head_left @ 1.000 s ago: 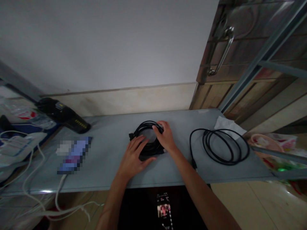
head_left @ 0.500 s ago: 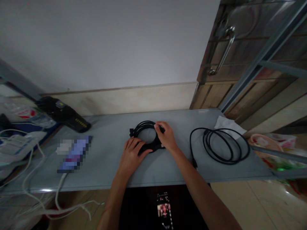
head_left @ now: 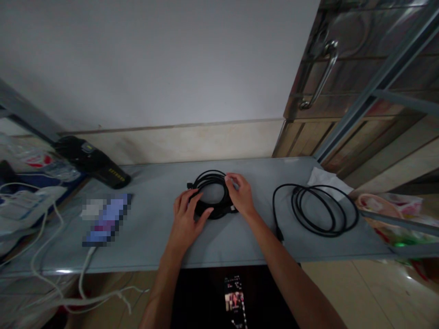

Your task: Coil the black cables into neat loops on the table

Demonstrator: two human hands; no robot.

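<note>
A coiled black cable (head_left: pixel 216 213) lies on the grey table, its loops stacked in a ring with a plug at the upper left. My left hand (head_left: pixel 187 214) is at the ring's left side, fingers spread and touching the loops, thumb stretched out over the near edge. On the opposite side, my right hand (head_left: pixel 240 194) curls its thumb and fingers around the right part of the ring. Its fingertips are partly hidden. Further right rests a second, looser black cable (head_left: pixel 329 234), with its plug end near my right forearm.
The grey table (head_left: pixel 154 246) runs along a wall. At the left are a blurred-out phone (head_left: pixel 109 219), a black cylindrical device (head_left: pixel 99 167), white cords (head_left: pixel 44 242) and a plastic bottle (head_left: pixel 44 160). White paper (head_left: pixel 329 180) sits behind the second cable; a pink basket (head_left: pixel 379 205) stands beyond the right end.
My left hand has loosened and shifted slightly left, its fingers and thumb further apart. The ring's loops have spread a little at the top. My right hand stays at its right side.
</note>
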